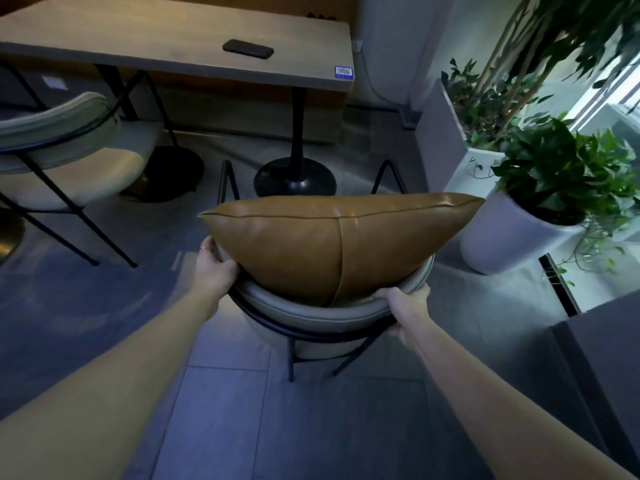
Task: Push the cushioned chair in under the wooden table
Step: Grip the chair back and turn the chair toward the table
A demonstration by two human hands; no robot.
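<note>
Chair, grey-padded on thin black legs, is standing on the tiled floor short of the wooden table, its seat not yet under the top. A tan leather cushion is leaning against its curved backrest. The left hand is gripping the backrest's left end, fingers wrapped round it; the right hand is clasping the right end likewise. A dark phone is lying on the table, and potted plants are standing to the right.
</note>
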